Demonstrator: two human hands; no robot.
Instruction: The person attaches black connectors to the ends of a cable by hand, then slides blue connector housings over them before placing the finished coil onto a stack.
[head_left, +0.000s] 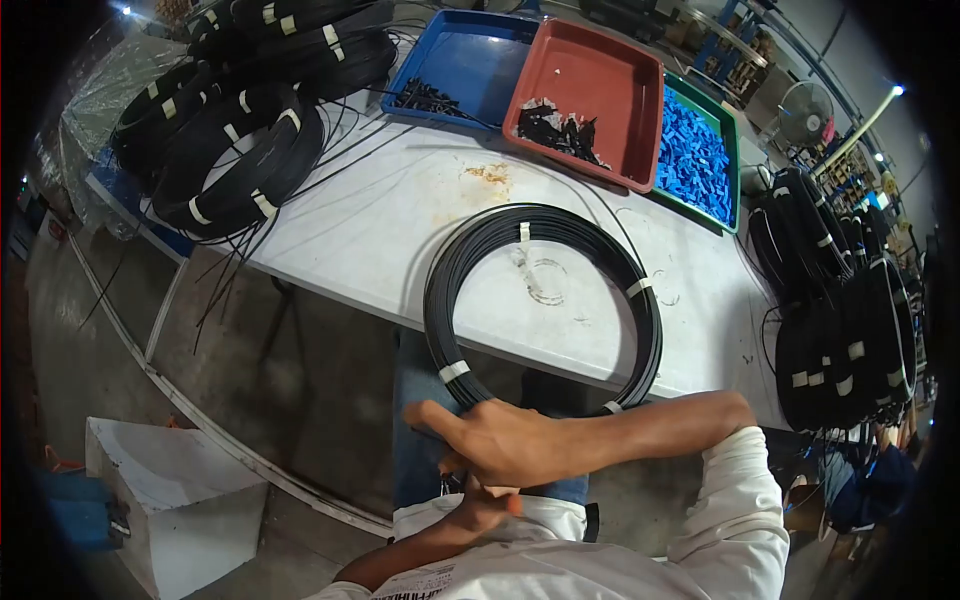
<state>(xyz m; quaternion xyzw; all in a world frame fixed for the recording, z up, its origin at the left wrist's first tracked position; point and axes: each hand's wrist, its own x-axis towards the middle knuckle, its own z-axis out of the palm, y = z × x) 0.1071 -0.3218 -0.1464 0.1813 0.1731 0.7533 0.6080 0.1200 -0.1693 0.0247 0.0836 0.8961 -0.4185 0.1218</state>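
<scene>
Right hand (505, 442) close against left hand (482, 510); can't tell what either grips. Round black cable coil, white-banded (441, 300), just beyond grip, overhanging white-topped table (370, 240); forearm nudge could tip it.

The bare right forearm (640, 432) crosses the body nearly level below a rumpled white sleeve (735, 495); its bare hand (505, 445) is above the bare left hand (483, 510), whose fingers are partly hidden.
</scene>
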